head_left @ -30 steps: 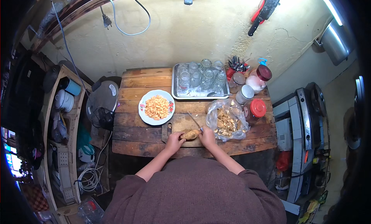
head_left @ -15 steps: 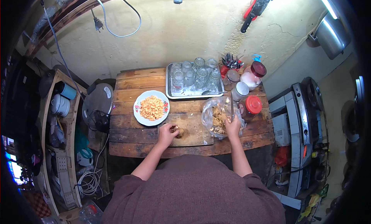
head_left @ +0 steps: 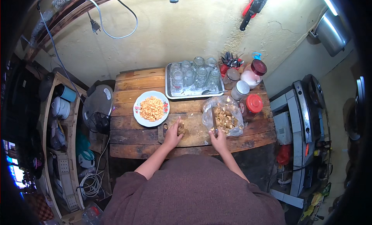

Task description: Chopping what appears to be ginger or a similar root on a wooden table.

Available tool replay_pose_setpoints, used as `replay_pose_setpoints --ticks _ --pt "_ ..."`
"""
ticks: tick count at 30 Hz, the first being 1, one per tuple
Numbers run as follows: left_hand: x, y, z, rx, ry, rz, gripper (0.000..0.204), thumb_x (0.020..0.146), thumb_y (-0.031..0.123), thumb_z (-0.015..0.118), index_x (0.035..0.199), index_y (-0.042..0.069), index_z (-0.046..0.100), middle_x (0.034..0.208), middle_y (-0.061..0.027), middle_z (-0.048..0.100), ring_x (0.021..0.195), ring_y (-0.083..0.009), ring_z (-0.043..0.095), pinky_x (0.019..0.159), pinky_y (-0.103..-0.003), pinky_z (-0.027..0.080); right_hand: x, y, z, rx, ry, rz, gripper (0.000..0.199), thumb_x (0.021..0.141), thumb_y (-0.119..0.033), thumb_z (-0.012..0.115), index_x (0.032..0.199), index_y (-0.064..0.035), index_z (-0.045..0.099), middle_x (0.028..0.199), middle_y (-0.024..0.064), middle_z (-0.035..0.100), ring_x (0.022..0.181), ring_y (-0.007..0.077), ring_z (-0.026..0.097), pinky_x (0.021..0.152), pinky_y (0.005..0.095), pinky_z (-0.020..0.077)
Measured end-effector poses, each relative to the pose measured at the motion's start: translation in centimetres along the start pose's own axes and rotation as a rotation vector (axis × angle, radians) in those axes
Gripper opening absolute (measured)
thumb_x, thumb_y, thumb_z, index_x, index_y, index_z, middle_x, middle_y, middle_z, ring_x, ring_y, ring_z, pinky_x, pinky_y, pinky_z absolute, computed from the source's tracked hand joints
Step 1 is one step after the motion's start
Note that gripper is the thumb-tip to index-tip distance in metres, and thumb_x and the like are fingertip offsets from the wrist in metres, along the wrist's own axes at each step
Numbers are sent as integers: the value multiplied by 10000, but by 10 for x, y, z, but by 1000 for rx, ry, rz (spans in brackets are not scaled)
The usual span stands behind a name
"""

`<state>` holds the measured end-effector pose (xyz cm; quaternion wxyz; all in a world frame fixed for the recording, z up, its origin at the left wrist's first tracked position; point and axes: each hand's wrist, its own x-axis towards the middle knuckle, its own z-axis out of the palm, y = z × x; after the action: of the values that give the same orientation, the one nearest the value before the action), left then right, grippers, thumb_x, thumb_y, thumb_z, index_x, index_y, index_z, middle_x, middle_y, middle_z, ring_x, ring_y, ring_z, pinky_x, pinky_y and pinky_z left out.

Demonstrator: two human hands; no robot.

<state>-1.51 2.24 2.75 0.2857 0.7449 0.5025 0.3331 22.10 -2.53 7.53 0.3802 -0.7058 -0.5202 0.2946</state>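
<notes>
Left hand [head_left: 173, 136], 1: resting over the left part of the board; fingers and thumb standing apart around the tuber's left side. Whether they are gripping it, I cannot tell.

Tuber [head_left: 183, 128], 1, brown: lying on the board, just right of the left hand's fingers.

Right hand [head_left: 218, 139], 1: hovering at the near left edge of the bag; fingers closing narrowly on the knife's handle.

Knife [head_left: 214, 119], 1: pointing its blade to the far side, crossing in front of the bag's left part.

Board [head_left: 197, 139], 1, wooden: lying flat at the near side of the counter [head_left: 126, 137], its handle slot facing left.

Bag [head_left: 208, 109], 1, clear plastic: standing open right of the board, holding brown peelings [head_left: 228, 120].

Plate [head_left: 136, 115], 1, white with red flowers: sitting far left of the board, bearing orange cubes [head_left: 152, 108].

Tray [head_left: 186, 96], 1: sitting at the far side, carrying 8 glasses [head_left: 201, 77] and 1 spoon [head_left: 210, 92].

Jars [head_left: 241, 89], 4, lidded: standing at the far right.

Cutlery [head_left: 231, 62]: standing in a red holder, right of the tray.
</notes>
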Motion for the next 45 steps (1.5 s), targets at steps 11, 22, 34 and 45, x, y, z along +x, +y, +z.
replay_pose_setpoints --ticks 11,22,34,45 --pt "3 27 0 247 -211 -30 477 662 161 705 1087 30 530 934 -135 605 994 -327 534 855 -434 414 -24 24 38 -192 -323 40 333 878 -257 526 818 64 594 736 260 610 747 380 623 672 434 462" --pt "-9 25 -9 79 -125 -19 404 656 92 710 1042 28 608 1013 -147 589 965 -324 561 845 -387 461 -37 11 45 -237 -340 49 316 896 -234 505 865 74 565 779 307 591 797 469 572 704 499 443" --pt "-7 22 -8 120 -163 -33 421 639 107 741 1048 57 654 973 -119 625 910 -293 597 810 -363 483 -49 18 53 -265 -359 87 286 896 -186 482 848 85 560 744 315 584 749 478 577 682 520 452" --pt "-3 18 -9 141 -152 23 431 643 118 749 1058 49 655 1004 -142 636 898 -300 619 801 -350 498 -27 22 91 -331 -381 117 310 895 -175 469 809 98 588 784 323 596 783 457 603 712 502 482"
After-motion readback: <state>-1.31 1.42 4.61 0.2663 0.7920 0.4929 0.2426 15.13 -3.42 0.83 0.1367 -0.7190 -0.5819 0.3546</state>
